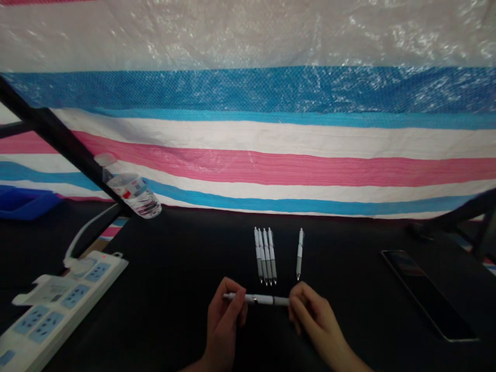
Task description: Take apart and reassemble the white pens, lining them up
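A white and grey pen (pixel 265 299) lies level between my two hands, just above the black table. My left hand (pixel 226 312) pinches its white clicker end between thumb and fingers. At the other end, my right hand (pixel 312 312) closes round the grey grip, and the tip is hidden in the fingers. Beyond my hands, several like pens (pixel 265 256) lie side by side with their tips towards me. One more pen (pixel 299 253) lies apart to their right, above my right hand.
A white power strip (pixel 62 305) with a plugged-in cable lies at left. Behind it, a clear water bottle (pixel 134 194) leans by a black frame bar (pixel 62 137). A dark phone (pixel 428 294) rests at right. A blue tray (pixel 29 202) is far left; a striped sheet (pixel 271 168) hangs behind.
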Available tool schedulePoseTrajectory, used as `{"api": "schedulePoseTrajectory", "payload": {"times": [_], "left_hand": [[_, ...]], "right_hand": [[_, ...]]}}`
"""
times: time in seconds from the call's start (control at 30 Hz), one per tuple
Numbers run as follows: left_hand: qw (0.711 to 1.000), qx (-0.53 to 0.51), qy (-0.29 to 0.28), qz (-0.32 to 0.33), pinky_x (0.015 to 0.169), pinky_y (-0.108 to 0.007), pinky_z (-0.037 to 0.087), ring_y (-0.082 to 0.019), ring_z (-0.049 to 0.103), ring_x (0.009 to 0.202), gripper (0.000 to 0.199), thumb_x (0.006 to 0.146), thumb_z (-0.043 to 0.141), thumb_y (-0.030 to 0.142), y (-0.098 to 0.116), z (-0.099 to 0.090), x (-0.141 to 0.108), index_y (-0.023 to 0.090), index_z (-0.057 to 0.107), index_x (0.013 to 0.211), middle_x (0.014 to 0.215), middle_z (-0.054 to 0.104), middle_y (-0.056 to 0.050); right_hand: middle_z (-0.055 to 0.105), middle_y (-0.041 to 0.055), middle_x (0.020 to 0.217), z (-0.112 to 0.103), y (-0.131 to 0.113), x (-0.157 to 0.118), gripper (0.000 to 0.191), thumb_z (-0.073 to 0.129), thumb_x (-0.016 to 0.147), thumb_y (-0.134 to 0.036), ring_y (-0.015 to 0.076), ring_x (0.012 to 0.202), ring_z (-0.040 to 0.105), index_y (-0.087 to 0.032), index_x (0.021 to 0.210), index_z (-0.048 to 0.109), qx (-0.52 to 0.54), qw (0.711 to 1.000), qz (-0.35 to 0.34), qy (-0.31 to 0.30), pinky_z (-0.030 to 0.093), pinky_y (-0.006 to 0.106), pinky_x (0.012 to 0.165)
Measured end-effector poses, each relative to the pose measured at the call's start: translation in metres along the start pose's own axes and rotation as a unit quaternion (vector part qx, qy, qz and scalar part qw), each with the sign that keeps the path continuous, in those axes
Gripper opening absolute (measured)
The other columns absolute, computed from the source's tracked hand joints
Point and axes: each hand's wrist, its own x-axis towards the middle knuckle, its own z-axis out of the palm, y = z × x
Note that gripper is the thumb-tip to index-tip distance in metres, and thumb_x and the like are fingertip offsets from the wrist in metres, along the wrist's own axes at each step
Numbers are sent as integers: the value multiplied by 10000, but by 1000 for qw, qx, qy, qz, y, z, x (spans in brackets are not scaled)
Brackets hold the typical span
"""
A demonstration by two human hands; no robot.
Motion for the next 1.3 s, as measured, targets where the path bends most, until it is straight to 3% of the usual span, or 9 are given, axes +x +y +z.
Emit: {"api": "schedulePoseTrajectory", "payload": {"times": [0.1, 0.23, 0.4, 0.53, 0.67, 0.8, 1.07, 1.13, 1.3], "left_hand": [[1000, -10, 1, -11, 480, -207, 300, -90, 376, 495, 365, 839, 736, 485, -1, 0, 0, 185, 568, 716, 519, 455, 62], [999, -25, -8, -23, 480, -204, 300, -88, 369, 494, 349, 843, 741, 467, -3, 0, 0, 185, 569, 729, 521, 458, 66], [999, -30, -2, -17, 478, -204, 293, -86, 364, 490, 345, 846, 741, 457, -3, 0, 3, 183, 573, 721, 515, 455, 67], [999, -37, 1, -16, 473, -201, 284, -83, 361, 486, 349, 829, 762, 449, -1, 0, 5, 182, 572, 711, 515, 457, 67], [999, -43, 2, -18, 468, -203, 281, -82, 360, 483, 361, 811, 774, 462, 0, 0, 5, 179, 573, 709, 520, 450, 66], [999, -47, 2, -15, 471, -203, 285, -82, 360, 490, 349, 804, 782, 442, 0, -1, 5, 174, 580, 707, 528, 443, 66], [999, -45, -1, -18, 466, -203, 286, -77, 374, 479, 351, 805, 783, 447, -2, -1, 3, 170, 594, 703, 529, 456, 64], [999, -46, -3, -14, 463, -202, 281, -76, 378, 477, 353, 801, 786, 452, -2, -1, 3, 168, 598, 708, 531, 458, 63], [999, -37, -14, -12, 460, -201, 284, -78, 389, 473, 353, 803, 782, 464, -1, -1, 4, 168, 608, 719, 522, 471, 60]], "right_hand": [[602, -17, 665, -2, 4, 0, 431, 543, 945, -610, 96, 467, 513, -185, 908, 602, 36, 999, 3, -4, 340, 203, 442], [564, -16, 560, -4, 2, -3, 537, 456, 977, -626, 78, 405, 460, -172, 720, 584, 26, 999, 22, -35, 277, 199, 410], [614, -16, 668, -4, 2, -5, 452, 584, 913, -629, 79, 438, 500, -178, 910, 618, 64, 997, 28, -23, 311, 187, 424], [575, -17, 550, -5, 4, -4, 556, 470, 956, -657, 72, 382, 462, -166, 730, 600, 71, 995, 52, -39, 259, 190, 394], [637, -5, 654, -6, 5, -2, 469, 615, 890, -635, 64, 408, 487, -172, 821, 605, 93, 994, 50, -31, 278, 180, 401], [606, -2, 547, -6, 7, -3, 578, 508, 905, -713, 68, 350, 471, -165, 747, 598, 88, 992, 78, -48, 236, 178, 362], [648, -9, 636, -3, 6, -3, 498, 708, 796, -666, 88, 392, 548, -189, 891, 600, 123, 989, 85, 17, 342, 163, 358], [663, 11, 664, -3, 7, -3, 539, 666, 807, -703, 105, 410, 582, -177, 918, 619, 132, 987, 91, 4, 374, 173, 363], [609, 3, 553, -4, 7, -7, 579, 555, 877, -718, 73, 367, 519, -157, 740, 600, 104, 989, 96, -49, 255, 153, 351]]}}
